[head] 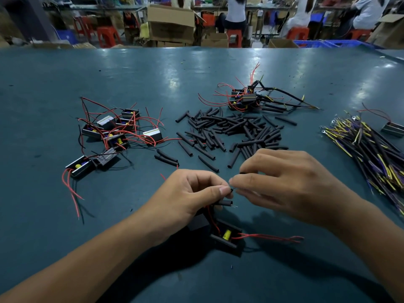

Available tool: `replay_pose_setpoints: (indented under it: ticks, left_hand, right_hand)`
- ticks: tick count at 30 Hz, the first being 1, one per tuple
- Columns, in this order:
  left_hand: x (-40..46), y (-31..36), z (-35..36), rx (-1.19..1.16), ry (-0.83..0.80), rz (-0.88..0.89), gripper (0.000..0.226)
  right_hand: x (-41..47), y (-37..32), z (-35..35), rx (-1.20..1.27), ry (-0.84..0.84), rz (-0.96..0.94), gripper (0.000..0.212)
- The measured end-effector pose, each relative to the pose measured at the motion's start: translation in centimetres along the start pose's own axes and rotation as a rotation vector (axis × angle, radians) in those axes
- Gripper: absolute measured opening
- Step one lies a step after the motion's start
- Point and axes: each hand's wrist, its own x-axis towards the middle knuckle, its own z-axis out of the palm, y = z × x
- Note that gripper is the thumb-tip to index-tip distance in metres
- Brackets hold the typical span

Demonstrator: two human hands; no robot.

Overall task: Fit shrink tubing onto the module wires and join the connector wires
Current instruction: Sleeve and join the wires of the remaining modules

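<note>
A small black module [225, 236] with a yellow capacitor and red wires lies on the green table [65, 73] under my hands. My left hand [188, 193] pinches one of the module's wires at the fingertips, and a black shrink tube [225, 202] sits on another wire just below. My right hand [284, 184] meets it from the right, fingertips closed on a thin dark piece at the wire's tip. What exactly the right fingers hold is too small to tell. A heap of loose black shrink tubes [231, 132] lies beyond my hands.
Several modules with red wires [113, 132] lie to the left. A cluster of modules with tubed wires [249, 99] sits at the back. A bundle of yellow and purple connector wires [371, 149] lies at the right, with one module [393, 129] beside it. People sit beyond the table.
</note>
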Motion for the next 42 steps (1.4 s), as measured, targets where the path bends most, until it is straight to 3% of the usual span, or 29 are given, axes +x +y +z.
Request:
replay_pose_setpoints:
  ticks: [5,9,12,15,16,18,20,22,25,29,32,35,39,41,42]
  left_hand:
    - [-0.1,0.2,0.0,0.024,-0.018,0.026,0.011]
    - [-0.1,0.2,0.1,0.082,0.002,0.085,0.013]
    - [-0.1,0.0,0.1,0.231,0.038,0.190,0.014]
    - [-0.1,-0.2,0.2,0.384,0.070,0.256,0.009]
    - [-0.1,-0.3,0.1,0.360,0.068,0.249,0.009]
    - [-0.1,-0.2,0.0,0.227,0.064,0.202,0.012]
    - [0.0,-0.1,-0.1,0.140,0.070,0.151,0.013]
    - [0.1,-0.1,-0.1,0.121,0.051,0.123,0.014]
    - [0.0,-0.1,0.0,0.113,0.018,0.110,0.013]
    - [0.0,0.0,0.1,0.123,-0.009,0.125,0.013]
    - [-0.1,0.0,0.1,0.202,-0.002,0.179,0.014]
    - [-0.2,-0.2,0.1,0.409,0.059,0.288,0.010]
    - [-0.2,-0.4,0.3,0.652,0.137,0.426,0.010]
    - [-0.1,-0.4,0.1,0.599,0.144,0.403,0.009]
    - [-0.1,-0.4,0.0,0.545,0.137,0.372,0.009]
  right_hand:
    - [0.0,0.0,-0.2,-0.039,-0.035,-0.023,0.011]
    - [0.3,-0.5,-0.1,0.168,-0.085,0.112,0.010]
    - [0.3,-1.3,0.6,0.565,-0.169,0.501,0.011]
    - [0.5,-2.1,0.9,1.218,-0.237,1.046,0.015]
    - [0.4,-2.2,0.8,1.270,-0.249,1.087,0.018]
    - [-0.2,-1.8,0.3,0.998,-0.188,0.882,0.017]
    - [-0.5,-1.1,-0.3,0.468,-0.072,0.518,0.005]
    - [-0.7,-0.7,-0.4,0.178,-0.023,0.238,0.012]
    - [-0.6,-0.8,0.3,0.034,0.021,0.054,0.012]
    - [0.0,-0.9,0.6,0.049,-0.027,0.061,0.016]
    - [0.0,-1.4,0.6,0.301,-0.105,0.255,0.008]
    - [0.1,-1.9,1.1,0.608,-0.135,0.632,0.015]
    - [0.6,-2.9,1.5,1.403,-0.185,1.275,0.020]
    - [0.5,-2.9,1.3,1.459,-0.145,1.300,0.019]
    - [0.3,-2.7,1.1,1.317,-0.116,1.188,0.019]
